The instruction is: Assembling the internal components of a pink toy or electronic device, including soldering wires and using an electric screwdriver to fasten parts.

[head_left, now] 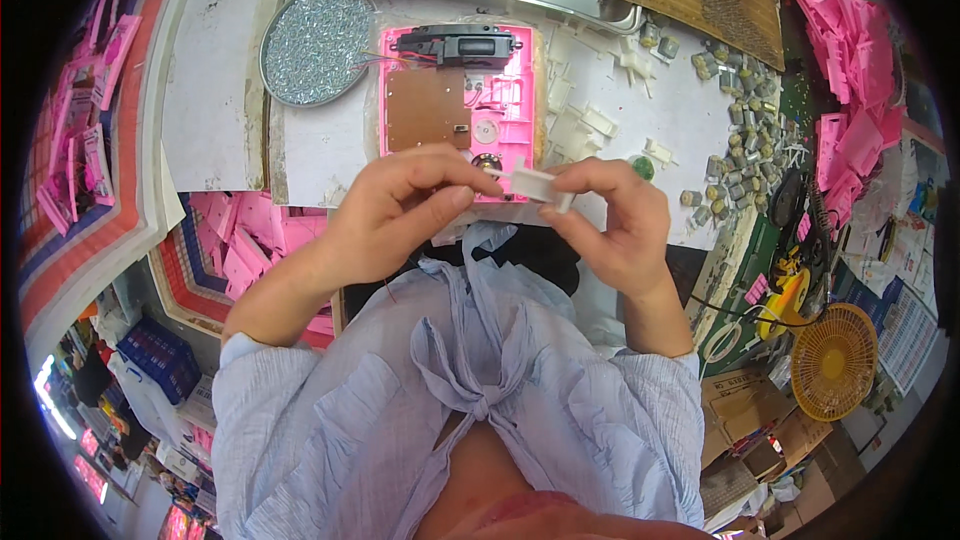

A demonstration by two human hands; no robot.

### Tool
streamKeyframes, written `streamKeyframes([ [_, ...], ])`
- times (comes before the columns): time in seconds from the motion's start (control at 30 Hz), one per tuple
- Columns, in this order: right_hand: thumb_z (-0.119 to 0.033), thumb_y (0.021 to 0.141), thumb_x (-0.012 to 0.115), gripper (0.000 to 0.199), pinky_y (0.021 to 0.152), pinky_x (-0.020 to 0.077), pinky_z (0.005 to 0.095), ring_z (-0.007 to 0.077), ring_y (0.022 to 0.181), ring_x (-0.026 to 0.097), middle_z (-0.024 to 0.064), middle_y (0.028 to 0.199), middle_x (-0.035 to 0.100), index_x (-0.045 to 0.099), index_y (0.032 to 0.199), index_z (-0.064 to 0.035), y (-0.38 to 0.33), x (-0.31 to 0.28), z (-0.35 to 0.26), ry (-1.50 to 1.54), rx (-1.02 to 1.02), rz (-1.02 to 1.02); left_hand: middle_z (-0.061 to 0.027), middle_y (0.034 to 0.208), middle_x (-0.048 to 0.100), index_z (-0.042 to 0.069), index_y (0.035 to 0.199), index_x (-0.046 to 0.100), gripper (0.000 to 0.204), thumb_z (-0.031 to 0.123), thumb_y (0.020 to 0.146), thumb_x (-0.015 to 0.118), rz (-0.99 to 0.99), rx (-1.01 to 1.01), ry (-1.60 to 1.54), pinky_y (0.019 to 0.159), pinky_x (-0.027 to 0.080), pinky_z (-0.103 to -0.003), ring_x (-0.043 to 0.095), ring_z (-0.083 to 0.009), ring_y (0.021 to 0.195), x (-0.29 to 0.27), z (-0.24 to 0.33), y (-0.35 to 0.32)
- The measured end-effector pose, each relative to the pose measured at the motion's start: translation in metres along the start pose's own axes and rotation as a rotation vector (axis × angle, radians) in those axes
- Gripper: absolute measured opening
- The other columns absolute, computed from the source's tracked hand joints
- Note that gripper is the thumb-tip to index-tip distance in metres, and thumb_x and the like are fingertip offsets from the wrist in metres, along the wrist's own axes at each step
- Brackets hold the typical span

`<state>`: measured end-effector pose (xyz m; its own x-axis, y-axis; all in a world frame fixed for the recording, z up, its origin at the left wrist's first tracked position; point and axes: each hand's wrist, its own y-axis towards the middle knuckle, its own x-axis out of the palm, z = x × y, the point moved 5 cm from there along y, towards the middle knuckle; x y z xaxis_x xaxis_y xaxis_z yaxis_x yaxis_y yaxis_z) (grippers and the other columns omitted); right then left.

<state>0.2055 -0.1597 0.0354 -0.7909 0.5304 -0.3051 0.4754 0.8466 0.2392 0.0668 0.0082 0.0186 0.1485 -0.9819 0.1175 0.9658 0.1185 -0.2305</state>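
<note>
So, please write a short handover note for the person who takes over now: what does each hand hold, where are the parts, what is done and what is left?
Left hand: fingers pinch one end of the small white plastic part.
Right hand: holds the other end of that part, above the table edge.
Pink open casing: flat on the table, brown board and black speaker already in it.
More white parts lie right of the casing; round tray of screws lies left.
Left: the white part is not yet in the casing.
</note>
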Motion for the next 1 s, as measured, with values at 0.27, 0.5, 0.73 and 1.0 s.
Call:
streamKeyframes([
  [0.27, -0.006, 0.08, 0.083, 0.026, 0.066, 0.0566, 0.0341, 0.0252, 0.075, 0.072, 0.0087, 0.092, 0.073, 0.069, 0.102, -0.0046, -0.001, 0.013, -0.009, -0.131, -0.073, -0.156, -0.0025, 0.098, 0.06, -0.002, 0.118, 0.07, 0.023, 0.008, 0.105, 0.054, 0.014, -0.137, -0.076, 0.063, 0.041, -0.024, 0.051, -0.0062, 0.072, 0.001, -0.019, -0.012],
  [0.5, -0.007, 0.079, 0.084, 0.034, 0.065, 0.0558, 0.0336, 0.0246, 0.072, 0.07, 0.0086, 0.095, 0.074, 0.068, 0.108, -0.0054, -0.011, 0.012, 0.004, -0.203, -0.084, -0.262, -0.0021, 0.083, 0.064, -0.001, 0.11, 0.071, 0.024, 0.018, 0.106, 0.056, -0.139, -0.186, 0.063, 0.066, 0.048, -0.027, 0.059, -0.0111, 0.074, -0.003, -0.013, 0.007],
  [0.73, -0.003, 0.078, 0.085, 0.035, 0.063, 0.0531, 0.0283, 0.0177, 0.068, 0.066, 0.0107, 0.098, 0.075, 0.065, 0.107, -0.003, -0.03, -0.003, 0.027, 0.248, 0.09, -0.025, -0.0133, 0.077, 0.069, 0.003, 0.09, 0.069, 0.016, 0.019, 0.091, 0.069, 0.155, 0.364, 1.35, 0.062, 0.055, -0.041, 0.07, -0.032, 0.07, -0.005, 0.016, 0.09],
  [1.0, 0.0, 0.078, 0.085, 0.037, 0.063, 0.0536, 0.0279, 0.0183, 0.068, 0.067, 0.0124, 0.101, 0.075, 0.063, 0.107, -0.0022, -0.039, -0.005, 0.03, 0.208, 0.092, -0.06, -0.0125, 0.074, 0.067, 0.006, 0.083, 0.066, 0.013, 0.016, 0.084, 0.073, 0.048, 0.314, 1.519, 0.06, 0.055, -0.043, 0.07, -0.0317, 0.069, 0.012, 0.017, 0.1],
])
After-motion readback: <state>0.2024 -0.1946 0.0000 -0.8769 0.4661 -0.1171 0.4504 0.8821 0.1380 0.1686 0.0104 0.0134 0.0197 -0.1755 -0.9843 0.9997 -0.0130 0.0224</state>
